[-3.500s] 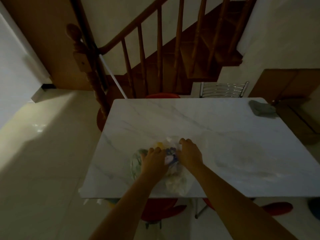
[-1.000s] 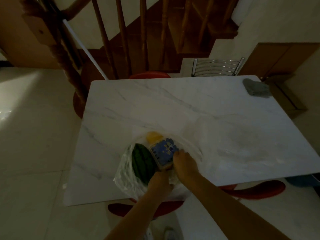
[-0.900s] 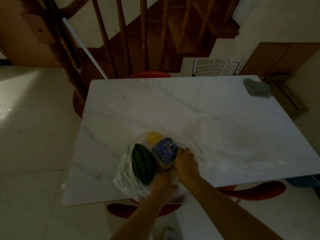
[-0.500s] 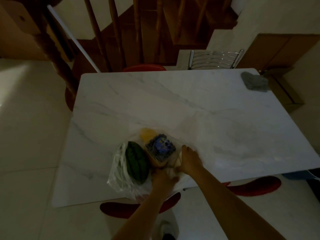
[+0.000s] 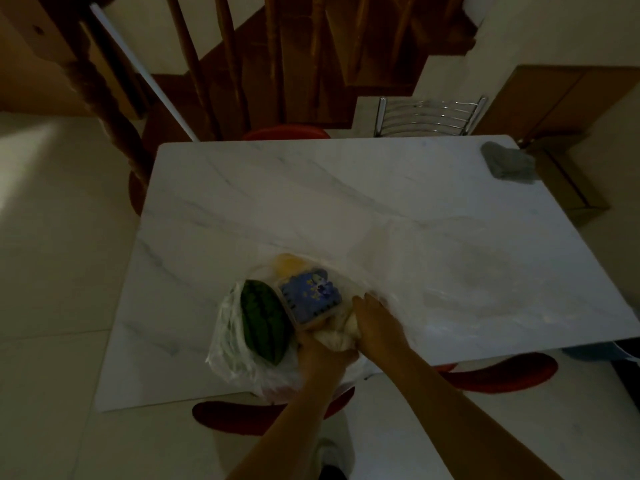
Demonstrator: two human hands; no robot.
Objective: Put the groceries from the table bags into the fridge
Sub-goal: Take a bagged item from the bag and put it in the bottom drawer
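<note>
Two hands work close together at the near edge of a white marble table (image 5: 311, 188), both on a pale, lumpy item (image 5: 337, 332) inside an opened clear plastic bag (image 5: 228, 355). The left hand (image 5: 323, 355) curls under that item from the near side, and the right hand (image 5: 377, 323) lies over it with fingers bent around its far side. Just beside them in the bag sit a small striped watermelon (image 5: 263, 322), a clear box with a blue label (image 5: 310, 299) and something yellow (image 5: 289, 265) behind the box. A grey cloth (image 5: 507, 166) lies at the far right corner, well apart.
</note>
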